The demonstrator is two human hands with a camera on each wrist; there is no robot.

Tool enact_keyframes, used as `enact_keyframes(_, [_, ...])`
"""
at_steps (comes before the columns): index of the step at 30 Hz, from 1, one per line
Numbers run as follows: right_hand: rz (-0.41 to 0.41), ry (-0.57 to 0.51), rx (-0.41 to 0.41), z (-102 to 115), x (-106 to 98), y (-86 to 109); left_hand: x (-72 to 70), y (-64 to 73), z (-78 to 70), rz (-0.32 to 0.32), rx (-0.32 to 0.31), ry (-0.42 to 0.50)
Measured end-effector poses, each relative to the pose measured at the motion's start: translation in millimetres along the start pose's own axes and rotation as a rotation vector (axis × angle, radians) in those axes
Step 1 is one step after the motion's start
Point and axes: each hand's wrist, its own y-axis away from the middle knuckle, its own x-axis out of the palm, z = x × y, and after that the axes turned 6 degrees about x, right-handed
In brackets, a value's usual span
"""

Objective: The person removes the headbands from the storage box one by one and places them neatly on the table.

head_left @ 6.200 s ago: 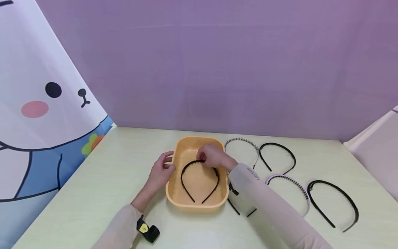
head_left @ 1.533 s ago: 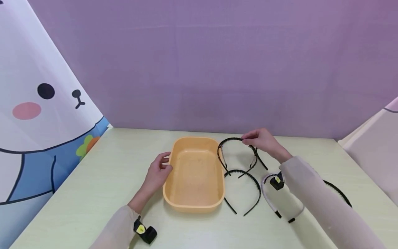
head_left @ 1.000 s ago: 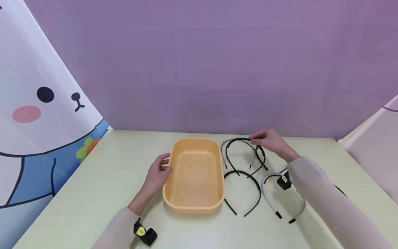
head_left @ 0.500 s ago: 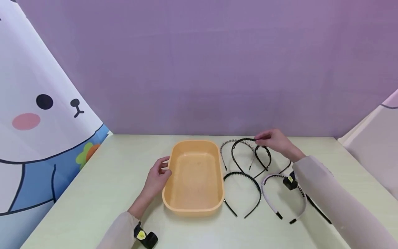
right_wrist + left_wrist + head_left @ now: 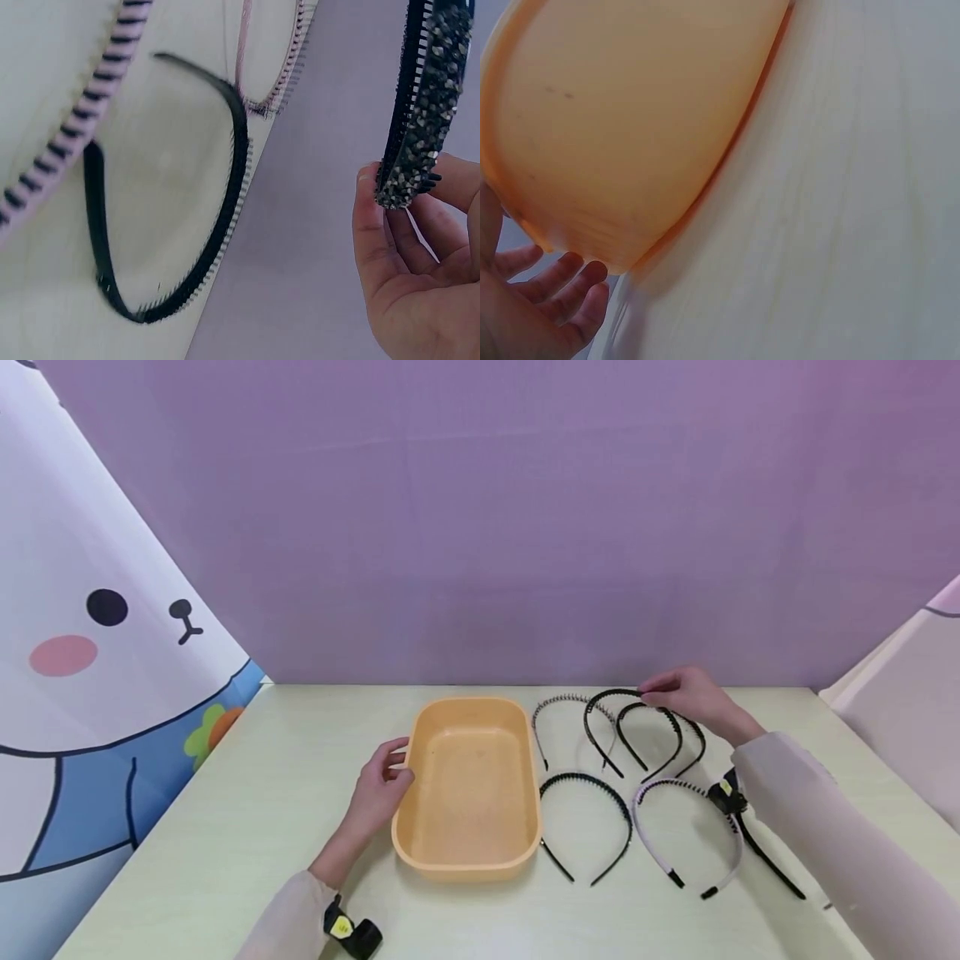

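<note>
My right hand (image 5: 693, 700) pinches the top of a black toothed headband (image 5: 587, 720) and holds it above the back right of the table. In the right wrist view this headband (image 5: 431, 97) shows dark glittering stones on its outer face. Thumb and fingers of my left hand (image 5: 378, 785) grip the left rim of a yellow-orange plastic basin (image 5: 467, 866), which has nothing inside. Below the held headband lies another black headband (image 5: 703, 745), partly covered by it. A thin spiky headband (image 5: 535, 731) lies just left of these.
In front lie a black headband (image 5: 628, 820) beside the basin and a lilac headband (image 5: 647, 845) with black tips. Farther right, my sleeve partly hides one more black headband (image 5: 776, 868). A purple cloth (image 5: 480, 527) hangs behind the pale table (image 5: 225, 827).
The stone-covered headband was inside the basin several seconds ago. My right hand has taken it out and carried it right, past the spiky one. My left hand stays at the basin.
</note>
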Motion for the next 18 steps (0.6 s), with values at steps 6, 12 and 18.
enact_keyframes(6, [-0.024, 0.038, -0.002, -8, -6, 0.0, -1.5, 1.4, -2.3, -0.006, 0.005, 0.011])
enact_keyframes(12, [-0.032, 0.050, -0.004, -13, -10, 0.3, -2.3, 1.7, -2.2, -0.009, 0.021, 0.024])
enact_keyframes(18, [-0.032, 0.063, -0.010, -19, -15, 1.2, -0.6, 0.4, 0.7, -0.012, 0.020, 0.018])
